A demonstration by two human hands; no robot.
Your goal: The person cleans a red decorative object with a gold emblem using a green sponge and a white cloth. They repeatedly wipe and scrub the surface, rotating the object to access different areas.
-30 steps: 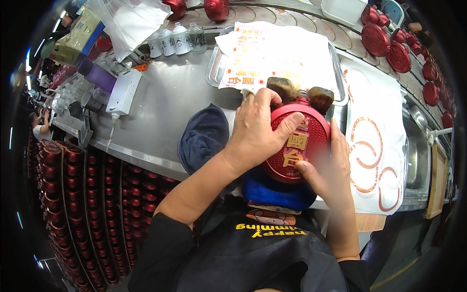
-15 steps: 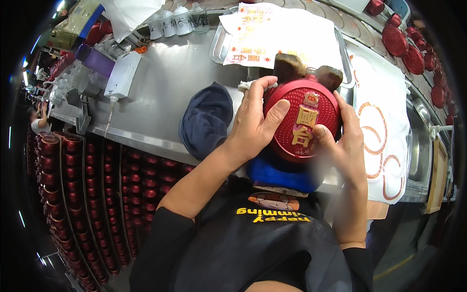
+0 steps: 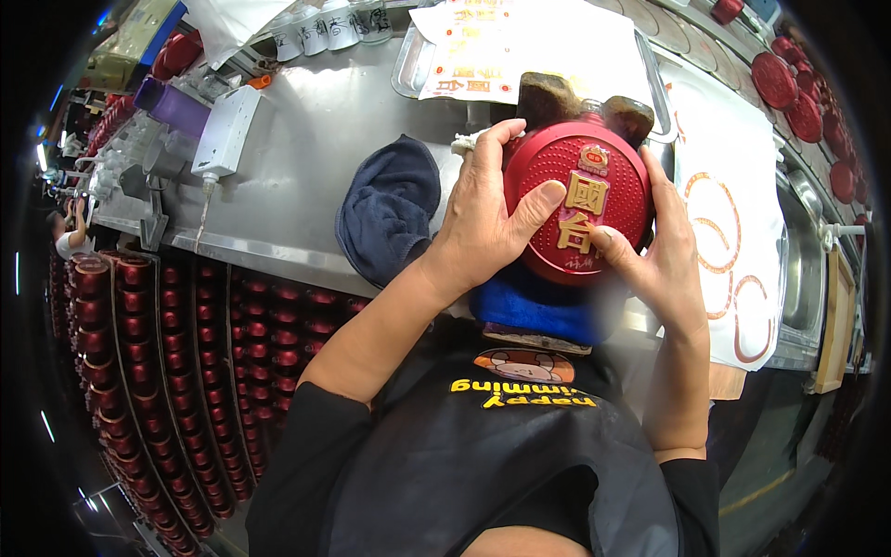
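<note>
A round, flat red bottle (image 3: 538, 241) with a dotted face lies tilted in front of me, its neck end away from me. Raised gold lettering (image 3: 587, 193) runs down its middle. My left hand (image 3: 483, 209) wraps the bottle's left side, thumb tip at the left edge of the upper gold character. On the other side, my right hand (image 3: 664, 260) grips the rim, thumb pressed at the right edge of the lower character. Two dark, worn blocks, one left (image 3: 546, 98) and one right (image 3: 629, 119), flank the neck. Beneath the bottle's near edge is a blue pad (image 3: 520, 311).
A dark blue cloth (image 3: 385, 209) lies on the metal table left of my hand. Behind the bottle, a tray (image 3: 408, 70) carries a sheet of gold letter stickers (image 3: 473, 56). Red-gold strips lie on white paper (image 3: 756, 209) at right. Racks of red bottles (image 3: 139, 371) stand lower left.
The bottle sits slightly higher in the picture, as does my right hand. My left thumb has come in closer to the gold lettering; my right thumb stays at the lower character. Both hands keep their hold.
</note>
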